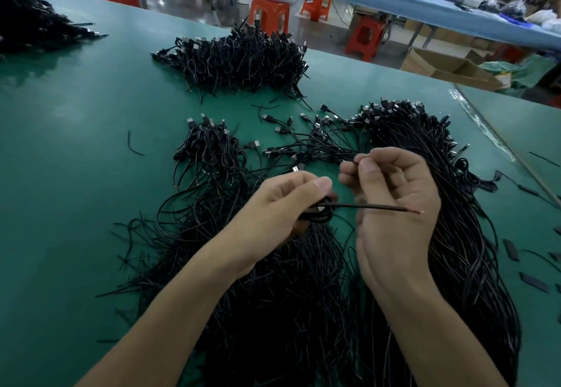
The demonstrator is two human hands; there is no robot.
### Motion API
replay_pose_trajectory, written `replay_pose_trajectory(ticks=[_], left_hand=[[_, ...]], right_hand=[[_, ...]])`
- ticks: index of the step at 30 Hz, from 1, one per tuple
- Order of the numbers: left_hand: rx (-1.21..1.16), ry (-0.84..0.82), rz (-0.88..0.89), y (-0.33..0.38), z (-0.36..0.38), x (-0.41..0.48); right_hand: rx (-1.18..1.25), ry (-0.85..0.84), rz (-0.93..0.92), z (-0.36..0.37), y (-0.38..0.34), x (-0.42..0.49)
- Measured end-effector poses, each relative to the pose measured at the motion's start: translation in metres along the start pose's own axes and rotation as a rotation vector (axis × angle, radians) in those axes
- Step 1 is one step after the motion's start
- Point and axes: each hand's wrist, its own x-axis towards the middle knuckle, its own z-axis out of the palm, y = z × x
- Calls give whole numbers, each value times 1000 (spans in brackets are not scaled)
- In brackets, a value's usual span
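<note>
The left hand (282,204) curls its fingers and thumb round a small coil of thin, matte black cable (379,207), held above the table, just in front of the person. The cable's straight tail pokes out to the right across the right palm and ends in a stripped tip showing bare reddish wire. The right hand (394,198), palm turned toward the camera with its fingers curled, pinches a fine black strand (355,161) between thumb and forefinger. It may be a tie or another cable end, too thin to tell.

Under both forearms lies a loose spread of the same black cables (288,295), tangled and wiry. To the right a long, dense heap (440,150) lies with its rectangular USB plugs bunched at the far end. A small tied bundle (209,150) sits left of the hands, and a bristly pile (243,59) lies farther back. All rest on a smooth green table (76,144) with a faint sheen. Short flat black sleeves (534,282) lie scattered near the right edge. Beyond the table stand orange plastic stools (268,13) and open cardboard boxes (440,65).
</note>
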Motion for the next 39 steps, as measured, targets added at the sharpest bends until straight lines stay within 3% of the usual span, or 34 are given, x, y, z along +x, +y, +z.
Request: replay_pose_trajectory(ticks=[3, 8, 15, 22, 35, 39], left_hand=[[-3, 65, 68, 1, 5, 0], [-98, 157, 142, 3, 3, -1], [5, 321, 186, -5, 1, 5], [3, 354, 171, -10, 0, 7], [-11, 335, 182, -12, 2, 8], [-58, 369, 124, -14, 2, 9]], right_hand=[[17, -21, 45, 8, 4, -10], [-161, -144, -4, 10, 5, -22], [-477, -273, -24, 6, -8, -22], [-720, -390, -121, 0, -12, -20], [-747, -397, -174, -6, -7, -17], [-939, -462, -369, -2, -5, -24]])
